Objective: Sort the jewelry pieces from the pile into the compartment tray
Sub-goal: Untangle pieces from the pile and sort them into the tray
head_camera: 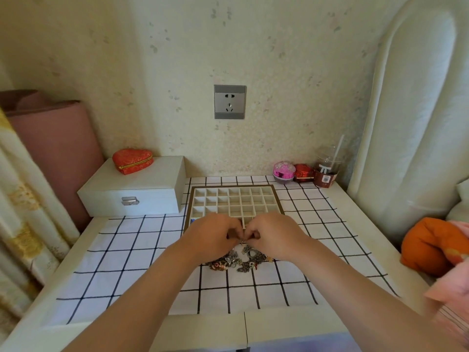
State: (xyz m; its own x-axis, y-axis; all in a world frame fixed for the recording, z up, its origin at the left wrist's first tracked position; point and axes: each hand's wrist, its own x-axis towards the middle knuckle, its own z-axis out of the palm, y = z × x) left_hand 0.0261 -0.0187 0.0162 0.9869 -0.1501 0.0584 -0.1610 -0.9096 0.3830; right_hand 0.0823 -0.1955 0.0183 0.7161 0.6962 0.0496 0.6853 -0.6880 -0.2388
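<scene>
1. Table with checked cloth [127,262]: the work surface. A white lidded box [142,189] stands at its far left, just beside the tray. It plays no part in the step.
2. Compartment tray [233,186]: lies at the centre back of the cloth, beyond the hands. Every cell in view looks bare. The nearest rows are hidden behind the hands. A small blue speck shows at the near left edge, and I cannot tell what it is.
3. Left hand [215,235] and right hand [275,233]: they are brought together over the near edge of the tray, fingers curled inward. Thumb and fingertips of both meet at one point.
4. Jewelry pile [238,260]: a dense heap of silver-grey and bronze charms on the cloth, just below and in front of the hands. It looks large and tangled.
5. Small metal piece [243,242]: pinched between the fingertips of both hands, just above the pile. It is too small to say what kind it is.
6. Judgement: the task is at its start. Nothing is confirmed in the tray and nearly the whole pile is left. The current step appears to be freeing one piece, then choosing a cell.
</scene>
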